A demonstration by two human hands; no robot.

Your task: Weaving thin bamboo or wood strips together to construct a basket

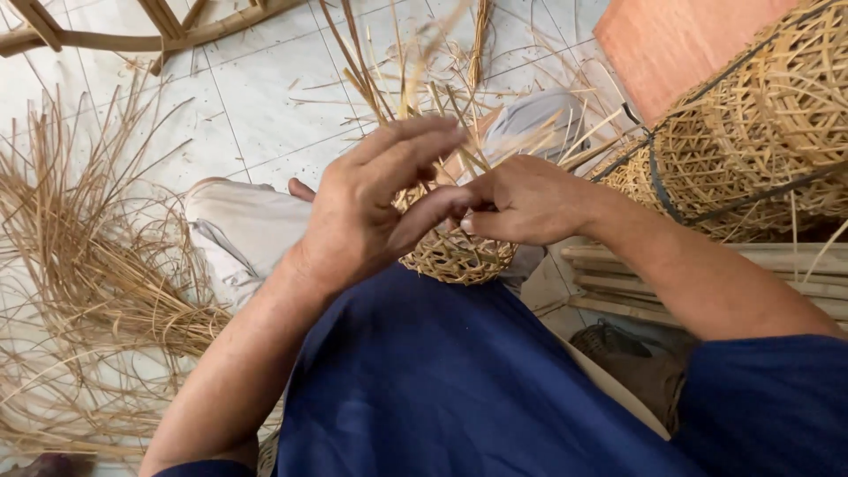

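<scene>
A small half-woven straw basket [455,256] rests on my lap, with loose upright strips [402,71] fanning up from its rim. My left hand [367,208] lies over the basket's left side, fingers stretched across the top among the strips. My right hand [521,199] is at the rim on the right, fingers pinched together on a strip. The hands hide most of the rim and the inside of the basket.
A heap of loose straw strips [97,283] lies on the tiled floor at the left. Finished woven baskets [760,132], tied in a bundle, stand at the right under a reddish board [671,40]. Wooden slats [707,274] lie below them. A wooden frame [150,31] is at the top left.
</scene>
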